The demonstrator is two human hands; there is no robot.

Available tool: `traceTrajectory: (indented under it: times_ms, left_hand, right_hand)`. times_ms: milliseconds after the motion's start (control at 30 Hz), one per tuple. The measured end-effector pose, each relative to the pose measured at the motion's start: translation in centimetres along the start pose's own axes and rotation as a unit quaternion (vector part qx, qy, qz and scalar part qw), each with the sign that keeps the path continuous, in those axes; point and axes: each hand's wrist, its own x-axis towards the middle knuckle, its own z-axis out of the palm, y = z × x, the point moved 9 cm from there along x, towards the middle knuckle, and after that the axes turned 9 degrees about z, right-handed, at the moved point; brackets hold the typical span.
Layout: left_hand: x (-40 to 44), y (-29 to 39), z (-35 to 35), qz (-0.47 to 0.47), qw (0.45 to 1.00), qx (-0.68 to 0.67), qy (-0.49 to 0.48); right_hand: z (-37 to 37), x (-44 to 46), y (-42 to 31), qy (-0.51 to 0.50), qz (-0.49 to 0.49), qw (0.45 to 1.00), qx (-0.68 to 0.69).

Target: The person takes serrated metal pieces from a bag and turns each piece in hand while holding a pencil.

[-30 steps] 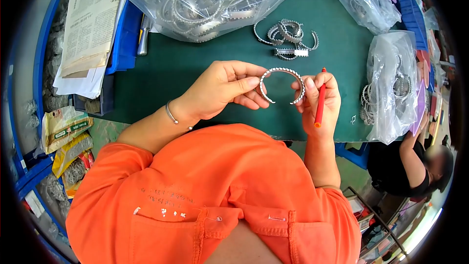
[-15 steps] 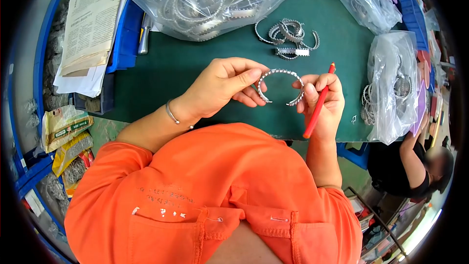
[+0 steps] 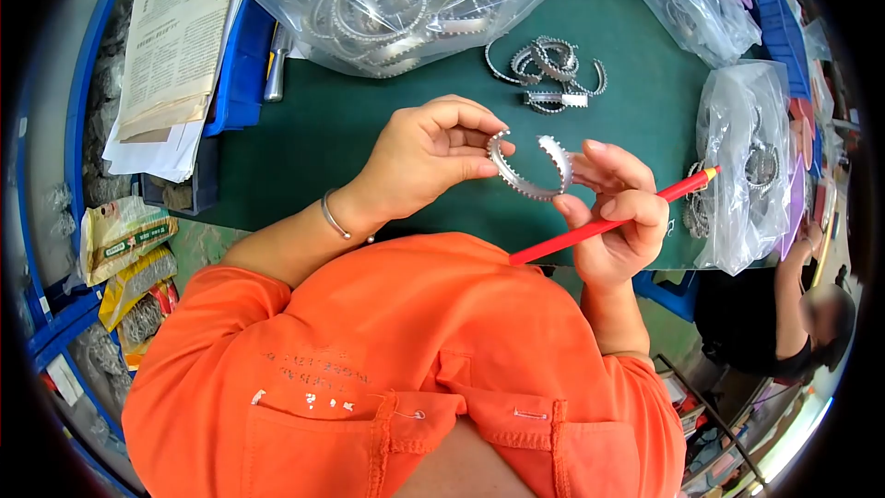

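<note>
My left hand (image 3: 415, 159) pinches one end of a silver cuff bracelet (image 3: 527, 187) between thumb and fingers. The bracelet is a C-shaped band with toothed edges, held in the air with its gap facing away from me. At its other end, my right hand (image 3: 625, 226) touches the band with thumb and fingertips. A red pencil (image 3: 558, 244) lies across that same hand, tucked between the fingers, its sharpened end pointing right. Beyond my hands, several similar silver cuffs (image 3: 556, 63) lie in a loose pile on the green table (image 3: 341, 115).
A large clear plastic bag (image 3: 369, 14) of bracelets sits at the table's far side. Two more bags, an upper one (image 3: 682, 0) and a nearer one (image 3: 737, 129), lie right. Left are newspapers (image 3: 171, 46), a blue bin (image 3: 241, 74) and a metal-ended tool (image 3: 276, 69). Another person (image 3: 761, 318) works at right.
The bracelet has been turned so its gap, which faced me, now faces away. The pencil has swung from steep to nearly level, and my right fingers have shifted on the band.
</note>
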Motion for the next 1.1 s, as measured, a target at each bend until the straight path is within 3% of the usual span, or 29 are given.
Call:
traceTrajectory:
  times_ms: [100,233,300,367,400,467,567,700,867,1100]
  left_hand:
    - [0.0,0.1,-0.1,0.017,1.0,-0.017,0.0]
    - [-0.2,2.2,0.1,0.109,0.994,0.019,-0.006]
    - [-0.4,3.2,0.3,0.135,0.99,0.045,-0.009]
    - [-0.6,4.3,0.7,0.175,0.98,0.089,-0.021]
    - [-0.6,4.6,0.6,0.175,0.98,0.089,-0.02]
    - [-1.0,6.0,1.7,0.238,0.945,0.213,-0.073]
    - [-0.9,6.4,2.0,0.251,0.938,0.226,-0.078]
    - [-1.0,6.1,2.1,0.251,0.935,0.235,-0.086]
    - [-0.6,4.3,1.0,0.159,0.984,0.072,-0.023]
    - [-0.4,3.8,0.7,0.134,0.988,0.065,-0.03]
  right_hand:
    - [-0.2,0.0,-0.1,-0.008,-0.003,1.0,-0.021]
    - [-1.2,-0.3,0.7,0.0,0.022,0.999,-0.045]
    - [-1.6,-0.5,1.1,0.013,0.04,0.999,-0.013]
    - [-2.6,-0.9,3.6,0.07,0.174,0.975,0.116]
    - [-2.3,-0.9,4.1,0.052,0.175,0.97,0.16]
    - [-2.2,-1.3,4.7,0.05,0.195,0.965,0.166]
    - [-2.1,-1.4,4.8,0.047,0.205,0.965,0.156]
    - [-2.3,-1.3,3.9,0.042,0.157,0.979,0.124]
    - [-2.1,-0.9,2.6,0.036,0.109,0.987,0.112]
    - [-1.6,-0.7,1.4,0.02,0.077,0.993,0.084]
